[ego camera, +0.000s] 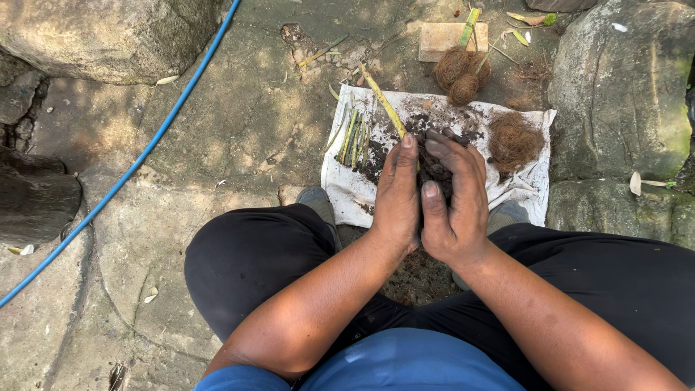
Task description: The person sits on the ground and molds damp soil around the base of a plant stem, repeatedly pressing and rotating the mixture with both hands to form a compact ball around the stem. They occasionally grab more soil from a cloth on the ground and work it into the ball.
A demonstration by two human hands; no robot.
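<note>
My left hand [397,190] and my right hand [455,195] are pressed together around a dark lump of soil [434,168] at the base of a yellow-green plant cutting [384,103]. The stem slants up and to the left out of my hands. Both hands hover over a white cloth [340,181] spread on the stone ground. On the cloth lie loose dark soil [427,119], a bundle of green cuttings [352,136] at its left and a clump of brown coconut fibre [513,141] at its right.
Beyond the cloth lie fibre-wrapped balls with stems [461,72] beside a flat brick [438,38]. A blue hose [137,163] runs diagonally across the stone paving at the left. Large rocks [622,87] stand at the right and at the upper left [101,36]. My knees flank the cloth.
</note>
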